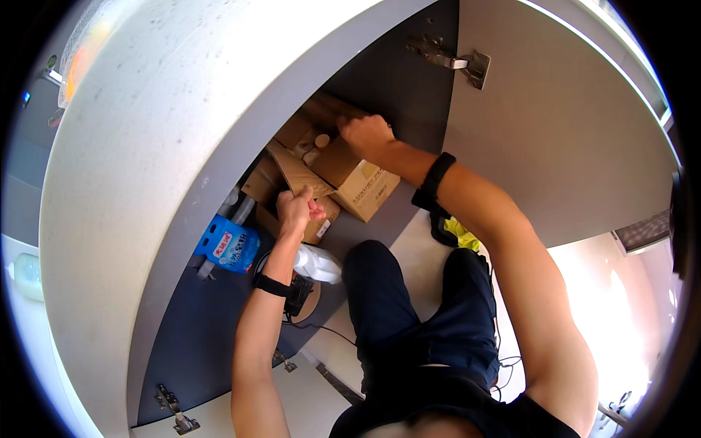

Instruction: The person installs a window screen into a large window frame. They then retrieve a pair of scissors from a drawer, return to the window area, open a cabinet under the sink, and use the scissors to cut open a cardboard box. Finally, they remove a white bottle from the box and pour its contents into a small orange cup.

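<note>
An open cardboard box [367, 191] stands inside the low cabinet, its flaps spread. My left hand [296, 212] is closed at the near-left side, thumb and fingers pinching the edge of a raised flap [296, 169]. My right hand [367, 137] reaches to the far side, fingers curled over the cardboard there; its fingertips are partly hidden. Between the hands, a small round pale lid or cap [322, 141] shows in the opening. Whatever else is in the box is hard to make out. Another carton [319, 223] sits below my left hand.
A blue printed bag [229, 245] and a white plastic bottle [318, 263] lie left of and below the boxes. The open cabinet door [562, 139] stands on the right, with a metal hinge [467, 66]. A pale countertop [146, 131] curves overhead at left. A cable [328, 330] runs near my knees.
</note>
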Demonstrator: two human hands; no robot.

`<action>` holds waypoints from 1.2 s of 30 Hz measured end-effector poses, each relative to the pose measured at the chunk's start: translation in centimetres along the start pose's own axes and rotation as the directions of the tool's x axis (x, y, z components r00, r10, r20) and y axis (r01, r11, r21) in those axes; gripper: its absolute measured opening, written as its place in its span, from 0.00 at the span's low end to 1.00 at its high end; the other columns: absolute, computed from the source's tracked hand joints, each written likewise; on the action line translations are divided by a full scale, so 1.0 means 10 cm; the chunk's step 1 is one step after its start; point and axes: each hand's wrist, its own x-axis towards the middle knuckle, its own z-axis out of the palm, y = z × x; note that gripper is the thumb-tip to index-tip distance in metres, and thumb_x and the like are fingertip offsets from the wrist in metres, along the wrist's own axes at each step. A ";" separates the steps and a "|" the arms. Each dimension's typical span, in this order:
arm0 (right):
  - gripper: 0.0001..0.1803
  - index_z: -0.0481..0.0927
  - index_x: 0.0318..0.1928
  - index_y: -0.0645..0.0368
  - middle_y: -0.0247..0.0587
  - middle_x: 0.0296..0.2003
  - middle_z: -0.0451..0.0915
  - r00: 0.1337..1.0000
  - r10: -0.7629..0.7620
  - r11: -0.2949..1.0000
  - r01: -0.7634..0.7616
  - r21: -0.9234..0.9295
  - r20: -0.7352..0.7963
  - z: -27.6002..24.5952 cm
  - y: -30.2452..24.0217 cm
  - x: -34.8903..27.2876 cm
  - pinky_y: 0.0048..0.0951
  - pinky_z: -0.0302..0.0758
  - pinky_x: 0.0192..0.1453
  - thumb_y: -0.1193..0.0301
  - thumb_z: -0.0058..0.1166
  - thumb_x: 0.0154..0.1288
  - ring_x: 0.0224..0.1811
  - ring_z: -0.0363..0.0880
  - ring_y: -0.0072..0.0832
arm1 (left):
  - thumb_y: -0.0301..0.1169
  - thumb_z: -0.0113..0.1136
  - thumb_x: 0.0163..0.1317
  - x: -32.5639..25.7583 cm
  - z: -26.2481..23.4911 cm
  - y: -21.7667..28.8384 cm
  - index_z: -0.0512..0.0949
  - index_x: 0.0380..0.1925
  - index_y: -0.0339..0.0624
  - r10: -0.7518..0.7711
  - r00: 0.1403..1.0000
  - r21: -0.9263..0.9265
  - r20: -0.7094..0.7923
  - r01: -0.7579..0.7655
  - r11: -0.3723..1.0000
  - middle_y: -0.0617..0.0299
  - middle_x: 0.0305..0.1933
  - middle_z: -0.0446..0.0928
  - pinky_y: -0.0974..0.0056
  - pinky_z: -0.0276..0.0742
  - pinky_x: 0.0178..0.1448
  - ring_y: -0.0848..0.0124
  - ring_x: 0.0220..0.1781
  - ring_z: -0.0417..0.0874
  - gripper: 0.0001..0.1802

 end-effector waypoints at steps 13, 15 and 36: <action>0.08 0.84 0.37 0.55 0.42 0.37 0.83 0.985 0.172 0.981 -0.171 -0.087 0.010 -0.10 0.19 0.33 0.36 0.81 0.38 0.73 0.55 0.55 0.40 0.84 0.37 | 0.40 0.53 0.66 -0.03 -0.07 -0.08 0.72 0.18 0.36 -0.082 0.996 -0.021 0.033 0.083 0.996 0.50 0.21 0.79 0.70 0.73 0.19 0.65 0.18 0.81 0.22; 0.10 0.83 0.39 0.57 0.43 0.38 0.83 0.986 0.167 0.986 -0.167 0.005 0.004 -0.08 0.06 0.32 0.36 0.81 0.40 0.72 0.53 0.57 0.41 0.83 0.38 | 0.41 0.52 0.67 -0.01 -0.05 -0.09 0.72 0.18 0.36 -0.073 0.997 -0.021 0.039 0.074 0.997 0.49 0.21 0.79 0.71 0.71 0.18 0.65 0.18 0.81 0.22; 0.09 0.78 0.36 0.59 0.43 0.40 0.79 0.980 -0.124 0.972 0.152 0.179 -0.158 -0.23 0.03 -0.35 0.39 0.70 0.52 0.75 0.50 0.53 0.50 0.73 0.39 | 0.39 0.50 0.68 -0.04 -0.09 -0.08 0.71 0.19 0.36 -0.071 0.993 -0.004 0.094 0.071 0.997 0.48 0.24 0.80 0.72 0.65 0.16 0.67 0.19 0.82 0.21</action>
